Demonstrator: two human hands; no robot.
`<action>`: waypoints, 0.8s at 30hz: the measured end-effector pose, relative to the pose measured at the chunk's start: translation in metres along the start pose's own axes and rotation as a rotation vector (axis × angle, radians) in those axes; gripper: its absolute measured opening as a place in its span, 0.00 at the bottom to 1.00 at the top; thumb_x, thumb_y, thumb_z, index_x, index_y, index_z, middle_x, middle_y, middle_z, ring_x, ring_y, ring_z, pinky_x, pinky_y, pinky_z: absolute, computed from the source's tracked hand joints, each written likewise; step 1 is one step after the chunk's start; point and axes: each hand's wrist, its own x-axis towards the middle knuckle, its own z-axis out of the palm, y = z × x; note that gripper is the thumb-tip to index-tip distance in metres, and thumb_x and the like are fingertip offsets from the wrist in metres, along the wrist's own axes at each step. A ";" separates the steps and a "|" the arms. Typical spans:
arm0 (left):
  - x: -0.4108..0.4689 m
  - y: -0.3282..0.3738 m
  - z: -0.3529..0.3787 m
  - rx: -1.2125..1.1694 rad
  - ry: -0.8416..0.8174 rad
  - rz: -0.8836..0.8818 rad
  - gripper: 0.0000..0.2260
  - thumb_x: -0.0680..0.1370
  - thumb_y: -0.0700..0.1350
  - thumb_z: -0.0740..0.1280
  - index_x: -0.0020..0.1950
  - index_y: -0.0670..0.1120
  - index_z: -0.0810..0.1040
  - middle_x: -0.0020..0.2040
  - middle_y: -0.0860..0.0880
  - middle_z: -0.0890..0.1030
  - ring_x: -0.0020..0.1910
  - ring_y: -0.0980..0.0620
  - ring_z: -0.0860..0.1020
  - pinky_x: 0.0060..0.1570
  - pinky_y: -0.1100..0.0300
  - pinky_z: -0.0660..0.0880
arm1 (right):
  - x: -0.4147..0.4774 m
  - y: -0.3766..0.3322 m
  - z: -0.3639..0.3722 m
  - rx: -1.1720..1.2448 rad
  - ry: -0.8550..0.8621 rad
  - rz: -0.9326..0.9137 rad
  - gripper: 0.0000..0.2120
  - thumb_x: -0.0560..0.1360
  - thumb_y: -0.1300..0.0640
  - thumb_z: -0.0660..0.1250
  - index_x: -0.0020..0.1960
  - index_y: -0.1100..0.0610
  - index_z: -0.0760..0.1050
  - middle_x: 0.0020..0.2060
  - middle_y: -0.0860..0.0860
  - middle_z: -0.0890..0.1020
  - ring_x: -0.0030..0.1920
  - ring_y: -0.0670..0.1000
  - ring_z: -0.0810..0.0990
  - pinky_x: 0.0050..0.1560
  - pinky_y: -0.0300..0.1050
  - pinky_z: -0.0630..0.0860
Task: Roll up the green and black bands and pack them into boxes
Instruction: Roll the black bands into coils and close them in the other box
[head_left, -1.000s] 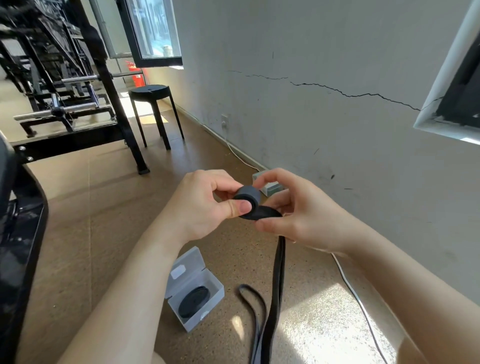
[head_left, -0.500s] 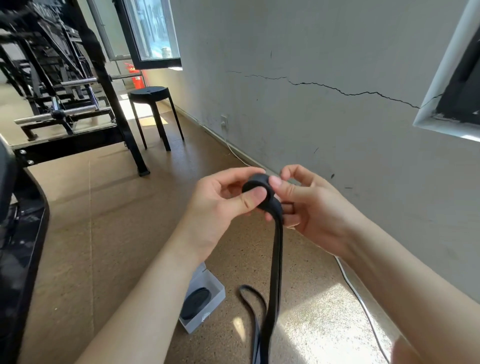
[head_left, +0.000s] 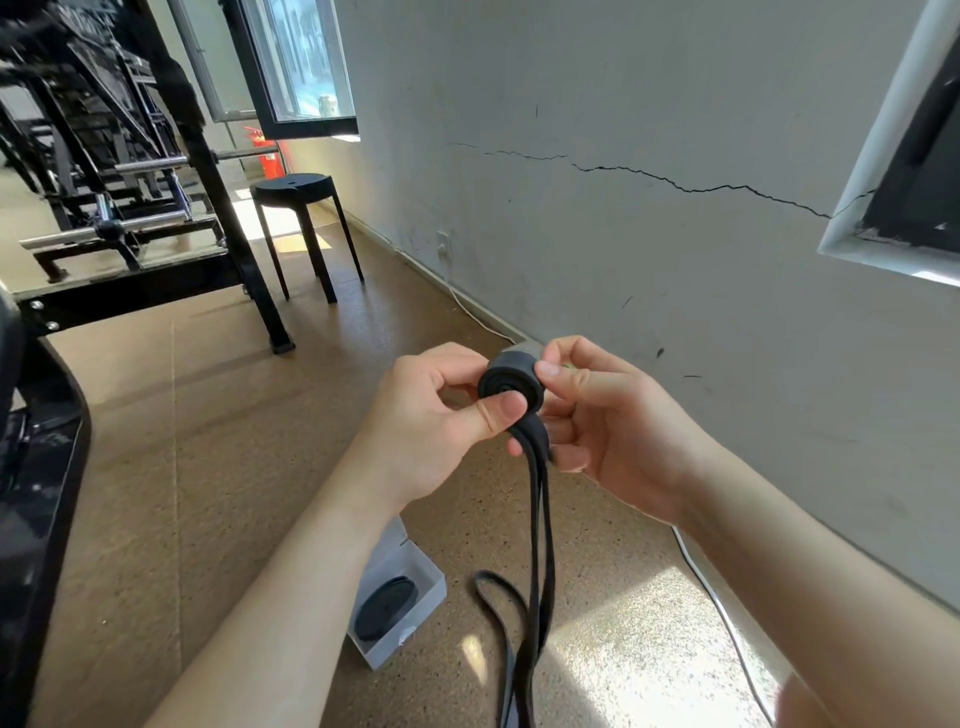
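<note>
Left hand (head_left: 431, 415): is grasping the rolled end of the black band (head_left: 506, 382), the thumb pressing on the flat spiral face and the fingers curling behind it.
Right hand (head_left: 613, 421): is pinching the outer rim of the roll between thumb and forefinger, while the lower fingers are curling round the strap just below the roll.
Black band: the roll is sitting between the two hands, in the air above the floor (head_left: 208, 467). The unrolled part is hanging straight down in two strands and looping on the floor.
Box (head_left: 434, 582): is lying open on the floor under the left forearm, which is partly hiding it.
Finished coil (head_left: 387, 608): is lying flat inside the box.
Stool (head_left: 293, 189): is standing near the wall.
White cable (head_left: 727, 618): is running along the floor beside the wall.
</note>
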 end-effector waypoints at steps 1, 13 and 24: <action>0.000 0.001 -0.003 0.011 -0.003 -0.003 0.08 0.69 0.55 0.73 0.39 0.52 0.84 0.40 0.53 0.80 0.41 0.56 0.78 0.43 0.61 0.73 | -0.002 -0.002 0.001 -0.050 -0.018 0.018 0.11 0.72 0.56 0.67 0.50 0.55 0.66 0.38 0.61 0.77 0.35 0.59 0.83 0.22 0.36 0.61; -0.001 0.000 -0.015 0.113 0.050 -0.133 0.02 0.72 0.50 0.72 0.43 0.54 0.83 0.37 0.59 0.81 0.37 0.62 0.77 0.36 0.72 0.69 | -0.006 0.007 0.013 -1.173 0.131 -0.422 0.25 0.72 0.56 0.74 0.65 0.47 0.67 0.42 0.45 0.85 0.40 0.43 0.81 0.43 0.40 0.77; 0.000 0.007 -0.018 0.423 -0.083 -0.015 0.05 0.69 0.45 0.76 0.43 0.53 0.83 0.41 0.56 0.77 0.41 0.58 0.75 0.41 0.64 0.71 | -0.003 -0.005 0.003 -0.626 0.098 -0.107 0.24 0.68 0.41 0.69 0.60 0.50 0.73 0.32 0.50 0.82 0.29 0.45 0.77 0.31 0.39 0.69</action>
